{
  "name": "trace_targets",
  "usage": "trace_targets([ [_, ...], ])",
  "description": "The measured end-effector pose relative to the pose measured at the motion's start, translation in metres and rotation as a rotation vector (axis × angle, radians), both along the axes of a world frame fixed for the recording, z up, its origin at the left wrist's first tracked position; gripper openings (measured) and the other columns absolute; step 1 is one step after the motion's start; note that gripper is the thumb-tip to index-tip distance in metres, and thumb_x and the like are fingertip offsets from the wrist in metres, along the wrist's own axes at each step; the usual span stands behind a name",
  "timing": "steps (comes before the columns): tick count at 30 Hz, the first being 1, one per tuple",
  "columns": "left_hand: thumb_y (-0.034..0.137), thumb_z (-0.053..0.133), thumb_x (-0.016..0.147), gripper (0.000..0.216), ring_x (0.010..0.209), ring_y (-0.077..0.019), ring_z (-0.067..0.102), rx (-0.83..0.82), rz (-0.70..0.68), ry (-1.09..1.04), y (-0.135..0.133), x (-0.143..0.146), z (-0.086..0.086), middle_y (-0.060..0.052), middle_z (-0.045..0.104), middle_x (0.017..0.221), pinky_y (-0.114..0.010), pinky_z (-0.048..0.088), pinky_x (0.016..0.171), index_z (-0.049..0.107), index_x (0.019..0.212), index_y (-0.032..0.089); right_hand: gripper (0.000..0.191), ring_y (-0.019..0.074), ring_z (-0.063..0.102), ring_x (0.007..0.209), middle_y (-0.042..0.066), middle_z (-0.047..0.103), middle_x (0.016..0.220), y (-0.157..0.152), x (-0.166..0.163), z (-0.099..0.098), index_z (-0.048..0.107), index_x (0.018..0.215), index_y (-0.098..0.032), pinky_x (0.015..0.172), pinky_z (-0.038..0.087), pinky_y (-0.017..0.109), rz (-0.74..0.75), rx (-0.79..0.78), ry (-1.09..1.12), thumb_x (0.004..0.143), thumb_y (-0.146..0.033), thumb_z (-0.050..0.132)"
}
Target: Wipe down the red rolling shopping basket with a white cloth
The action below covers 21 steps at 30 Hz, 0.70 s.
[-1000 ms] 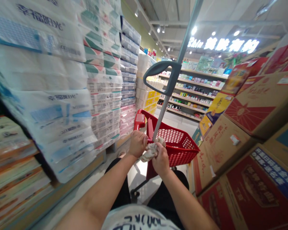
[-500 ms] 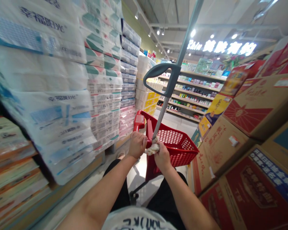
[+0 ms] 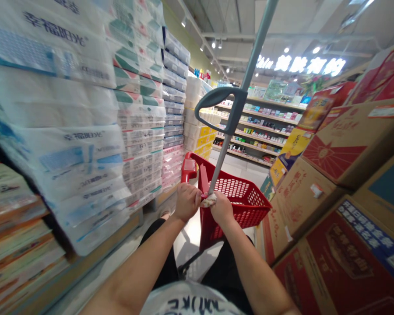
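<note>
Right hand (image 3: pixel 221 210) is closed round a wadded cloth (image 3: pixel 209 200), pressed low on the grey pole (image 3: pixel 218 168). Left hand (image 3: pixel 187 202) grips the red basket (image 3: pixel 246 205) rim right beside it, prob. to steady it.

Narrow shop aisle. Left: tall stacks of white plastic-wrapped tissue packs (image 3: pixel 85 131) on a low wooden base (image 3: pixel 118 235). Right: piled brown and red cardboard cartons (image 3: pixel 341 144). Far end: white goods shelving (image 3: pixel 259 135). Pale glossy floor (image 3: pixel 128 256). Grey ceiling, bright spotlights (image 3: pixel 213 43), glowing white lettered sign (image 3: pixel 302 64).
</note>
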<state>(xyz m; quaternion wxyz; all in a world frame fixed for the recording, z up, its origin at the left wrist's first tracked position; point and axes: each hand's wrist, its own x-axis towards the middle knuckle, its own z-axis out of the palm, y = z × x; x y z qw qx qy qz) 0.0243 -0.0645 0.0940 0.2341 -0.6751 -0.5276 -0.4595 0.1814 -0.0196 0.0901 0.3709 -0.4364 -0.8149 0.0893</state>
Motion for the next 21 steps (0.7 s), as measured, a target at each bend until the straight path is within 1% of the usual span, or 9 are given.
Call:
trace_targets([
  [4, 0.022, 0.035, 0.093, 0.03, 0.082, -0.0205, 0.05, -0.016, -0.011, 0.044, -0.005, -0.003, -0.001, -0.004, 0.061, 0.075, -0.042, 0.035, 0.088, 0.06, 0.076, 0.02, 0.016, 0.0165, 0.058, 0.075, 0.003, 0.066, 0.08, 0.007, 0.004, 0.009, 0.064, 0.079, -0.021, 0.068, 0.04, 0.025, 0.082, -0.141, 0.05, 0.074, -0.016, 0.05],
  [7, 0.022, 0.035, 0.093, 0.03, 0.083, -0.0206, 0.05, -0.006, -0.017, 0.052, -0.002, -0.007, -0.002, -0.004, 0.061, 0.076, -0.042, 0.036, 0.087, 0.06, 0.077, 0.02, 0.022, 0.0151, 0.057, 0.066, 0.001, 0.065, 0.071, 0.019, 0.005, 0.011, 0.066, 0.08, -0.021, 0.061, 0.041, 0.023, 0.175, -0.337, 0.162, 0.072, -0.015, 0.046],
  [10, 0.022, 0.035, 0.093, 0.031, 0.081, -0.0199, 0.05, 0.0, -0.028, 0.063, 0.003, -0.01, -0.003, -0.004, 0.061, 0.076, -0.042, 0.036, 0.087, 0.061, 0.078, 0.02, 0.028, 0.0143, 0.055, 0.057, 0.0, 0.062, 0.063, 0.029, 0.002, 0.011, 0.067, 0.085, -0.019, 0.054, 0.041, 0.023, 0.191, -0.462, 0.216, 0.074, -0.015, 0.041],
  [11, 0.023, 0.034, 0.094, 0.031, 0.081, -0.0197, 0.05, -0.001, -0.029, 0.066, 0.004, -0.01, -0.004, -0.004, 0.061, 0.076, -0.041, 0.036, 0.087, 0.061, 0.078, 0.02, 0.028, 0.0144, 0.055, 0.056, 0.0, 0.062, 0.063, 0.029, 0.002, 0.009, 0.067, 0.086, -0.019, 0.054, 0.041, 0.023, 0.178, -0.452, 0.214, 0.075, -0.015, 0.041],
  [13, 0.023, 0.034, 0.093, 0.031, 0.082, -0.0199, 0.051, -0.008, -0.021, 0.075, 0.006, -0.011, -0.004, -0.004, 0.061, 0.075, -0.041, 0.036, 0.087, 0.061, 0.078, 0.021, 0.027, 0.0156, 0.058, 0.064, 0.001, 0.065, 0.071, 0.025, 0.002, 0.003, 0.066, 0.088, -0.02, 0.059, 0.044, 0.024, 0.146, -0.327, 0.186, 0.075, -0.015, 0.044],
  [14, 0.024, 0.035, 0.093, 0.031, 0.083, -0.0204, 0.051, -0.015, -0.006, 0.079, 0.008, -0.011, -0.003, -0.004, 0.061, 0.076, -0.041, 0.037, 0.087, 0.061, 0.077, 0.021, 0.026, 0.0169, 0.06, 0.071, 0.002, 0.067, 0.079, 0.02, 0.002, -0.002, 0.066, 0.091, -0.021, 0.065, 0.046, 0.025, 0.121, -0.219, 0.164, 0.074, -0.014, 0.047],
  [17, 0.026, 0.036, 0.093, 0.032, 0.083, -0.0215, 0.053, -0.077, 0.059, 0.099, 0.013, -0.012, 0.004, -0.006, 0.063, 0.075, -0.041, 0.037, 0.085, 0.061, 0.073, 0.02, 0.046, 0.0215, 0.059, 0.093, 0.009, 0.066, 0.101, 0.008, 0.002, -0.014, 0.061, 0.112, -0.017, 0.085, 0.045, 0.033, 0.049, 0.102, 0.095, 0.069, -0.007, 0.046],
  [19, 0.028, 0.037, 0.093, 0.035, 0.081, -0.0219, 0.056, -0.171, 0.097, 0.124, 0.018, -0.013, 0.014, -0.007, 0.064, 0.073, -0.041, 0.038, 0.085, 0.062, 0.07, 0.019, 0.047, 0.0211, 0.058, 0.094, 0.01, 0.066, 0.102, 0.008, 0.0, -0.016, 0.061, 0.111, -0.016, 0.086, 0.044, 0.033, 0.047, 0.127, 0.086, 0.069, -0.004, 0.044],
  [21, 0.032, 0.036, 0.093, 0.038, 0.081, -0.023, 0.06, -0.338, 0.128, 0.159, 0.026, -0.014, 0.028, -0.009, 0.067, 0.075, -0.043, 0.038, 0.085, 0.064, 0.07, 0.019, 0.038, 0.0189, 0.06, 0.085, 0.007, 0.067, 0.091, 0.017, -0.004, -0.01, 0.064, 0.099, -0.018, 0.077, 0.045, 0.028, 0.034, 0.028, 0.077, 0.07, -0.005, 0.044],
])
